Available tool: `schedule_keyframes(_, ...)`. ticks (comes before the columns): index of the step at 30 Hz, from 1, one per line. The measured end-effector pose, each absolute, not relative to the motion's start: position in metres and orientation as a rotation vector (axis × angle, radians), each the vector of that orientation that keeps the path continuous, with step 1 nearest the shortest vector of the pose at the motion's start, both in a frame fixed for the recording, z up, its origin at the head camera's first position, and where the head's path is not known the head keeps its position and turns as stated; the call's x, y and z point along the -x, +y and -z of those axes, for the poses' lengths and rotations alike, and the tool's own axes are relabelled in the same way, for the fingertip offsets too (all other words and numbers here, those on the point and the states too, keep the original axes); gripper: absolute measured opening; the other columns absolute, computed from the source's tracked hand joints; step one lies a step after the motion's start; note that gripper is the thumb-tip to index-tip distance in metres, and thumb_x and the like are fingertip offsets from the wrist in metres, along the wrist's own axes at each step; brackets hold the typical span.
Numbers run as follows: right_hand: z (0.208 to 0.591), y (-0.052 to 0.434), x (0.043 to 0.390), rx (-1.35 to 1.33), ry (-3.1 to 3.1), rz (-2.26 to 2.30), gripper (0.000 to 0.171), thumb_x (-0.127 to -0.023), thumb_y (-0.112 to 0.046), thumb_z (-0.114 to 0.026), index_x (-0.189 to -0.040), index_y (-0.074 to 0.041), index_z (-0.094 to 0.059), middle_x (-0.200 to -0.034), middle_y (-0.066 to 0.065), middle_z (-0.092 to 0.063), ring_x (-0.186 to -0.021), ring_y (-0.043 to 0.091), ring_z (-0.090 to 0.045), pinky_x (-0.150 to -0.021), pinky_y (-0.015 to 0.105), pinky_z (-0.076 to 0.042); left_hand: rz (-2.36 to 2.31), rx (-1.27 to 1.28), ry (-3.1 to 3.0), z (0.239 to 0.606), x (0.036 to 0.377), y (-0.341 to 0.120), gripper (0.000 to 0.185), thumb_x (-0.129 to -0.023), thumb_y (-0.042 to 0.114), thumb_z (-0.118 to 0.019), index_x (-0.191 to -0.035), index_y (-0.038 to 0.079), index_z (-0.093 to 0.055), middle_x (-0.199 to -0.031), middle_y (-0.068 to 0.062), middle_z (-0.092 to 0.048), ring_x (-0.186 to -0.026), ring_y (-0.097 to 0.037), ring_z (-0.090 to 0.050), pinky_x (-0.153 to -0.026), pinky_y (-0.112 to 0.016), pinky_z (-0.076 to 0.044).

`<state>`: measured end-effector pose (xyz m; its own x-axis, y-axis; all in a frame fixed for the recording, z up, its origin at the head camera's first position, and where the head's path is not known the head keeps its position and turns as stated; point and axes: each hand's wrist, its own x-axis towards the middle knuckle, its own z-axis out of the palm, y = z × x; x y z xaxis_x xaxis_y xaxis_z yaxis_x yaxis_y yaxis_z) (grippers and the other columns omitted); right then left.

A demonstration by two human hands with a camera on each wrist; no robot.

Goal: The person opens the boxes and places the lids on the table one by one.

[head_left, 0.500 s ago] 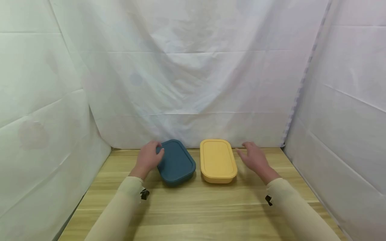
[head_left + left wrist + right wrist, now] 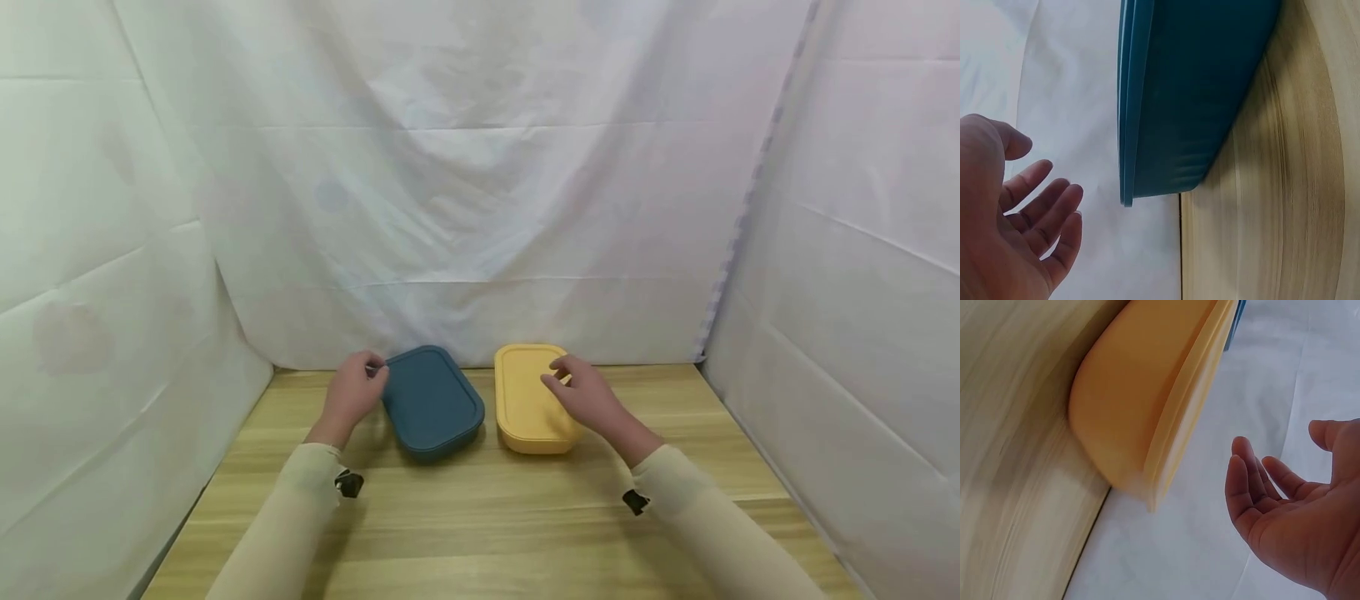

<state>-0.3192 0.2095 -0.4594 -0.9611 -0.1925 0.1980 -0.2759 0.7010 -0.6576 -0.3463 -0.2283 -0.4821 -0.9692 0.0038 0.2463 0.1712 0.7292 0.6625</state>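
Two lidded boxes lie side by side at the far end of the wooden table [image 2: 480,517]: a dark blue box [image 2: 435,404] on the left and a yellow box [image 2: 525,400] on the right. My left hand [image 2: 358,390] is just off the blue box's far left corner. In the left wrist view its fingers [image 2: 1041,206] are relaxed and spread, a gap away from the blue box [image 2: 1197,94]. My right hand [image 2: 583,398] hovers over the yellow lid's right half. The right wrist view shows its fingers [image 2: 1254,487] loose and apart from the yellow box [image 2: 1141,400].
White cloth [image 2: 480,183] hangs close behind the boxes and along both sides of the table, closing in the space. Bare wood stretches from the boxes toward me, between my two cream sleeves.
My right hand has moved left, from beside the yellow box to above its lid. My left hand has drawn slightly left, off the blue lid's edge.
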Motion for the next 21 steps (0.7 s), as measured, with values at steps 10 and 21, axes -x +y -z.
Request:
schedule_keyframes(10, 0.451, 0.161, 0.311, -0.450, -2.841, -1.241, 0.052, -0.113, -0.042, -0.066, -0.146, -0.002, -0.063, -0.129, 0.012, -0.070, -0.102, 0.025, -0.069, -0.086, 0.046, -0.060, 1.198, 0.029, -2.638, 0.470, 0.344, -0.238, 0.039, -0.114, 0.032, -0.056, -0.134, 0.001, -0.068, -0.133, -0.022, -0.067, -0.120, -0.041, -0.067, -0.096, -0.060, -0.055)
schedule_keyframes(21, 0.452, 0.114, 0.302, -0.424, -2.862, -1.351, 0.045, -0.114, -0.037, -0.065, -0.144, -0.003, -0.064, -0.131, 0.011, -0.068, -0.110, 0.026, -0.067, -0.091, 0.046, -0.059, 1.315, -0.114, -2.640, 0.470, 0.344, -0.247, 0.046, -0.113, 0.036, -0.052, -0.140, 0.000, -0.064, -0.136, -0.023, -0.066, -0.122, -0.043, -0.064, -0.095, -0.058, -0.056)
